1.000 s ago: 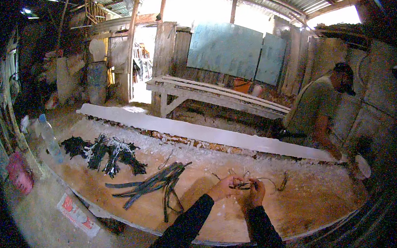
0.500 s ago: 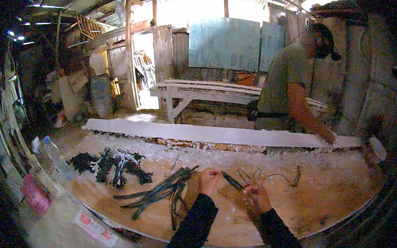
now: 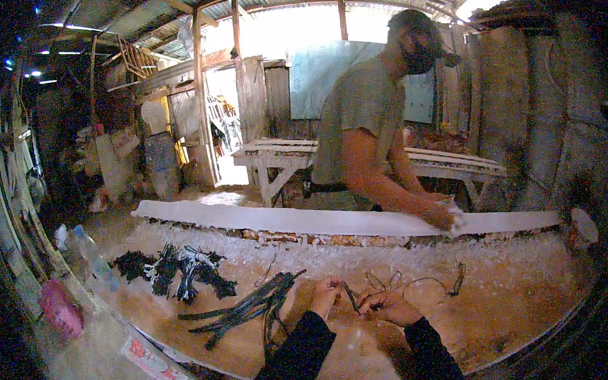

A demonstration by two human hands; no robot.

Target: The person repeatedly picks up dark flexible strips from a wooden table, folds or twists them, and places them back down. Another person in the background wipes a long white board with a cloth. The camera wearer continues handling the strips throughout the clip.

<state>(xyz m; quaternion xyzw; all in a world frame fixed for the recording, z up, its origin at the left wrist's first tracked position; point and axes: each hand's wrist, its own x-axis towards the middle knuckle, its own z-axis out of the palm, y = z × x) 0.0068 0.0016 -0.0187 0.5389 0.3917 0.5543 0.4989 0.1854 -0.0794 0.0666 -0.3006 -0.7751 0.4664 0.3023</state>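
Observation:
Over the near part of the brown tabletop [image 3: 507,317], my left hand [image 3: 326,297] pinches one end of a short dark strip [image 3: 352,299]. My right hand [image 3: 393,306] has its fingers closed on the strip's other end. The strip looks bent between them; its material is hard to make out. To the left of my hands lies a loose bunch of long black strips [image 3: 245,309]. Farther left sit several black tufted bundles [image 3: 192,272] with whitish strands. Thin wire-like loops [image 3: 426,281] lie just beyond and right of my right hand.
A long white plaster-like strip [image 3: 278,221] runs along the table's far edge; a co-worker [image 3: 363,130] leans over it, hands on its right part. At left stand a plastic bottle [image 3: 95,260] and a pink object [image 3: 61,308]. A whitish bench [image 3: 281,154] stands behind.
My hands have drawn closer together, and the dark strip, straight before, now looks bent. The co-worker has moved left along the white strip, and both arms now reach toward it.

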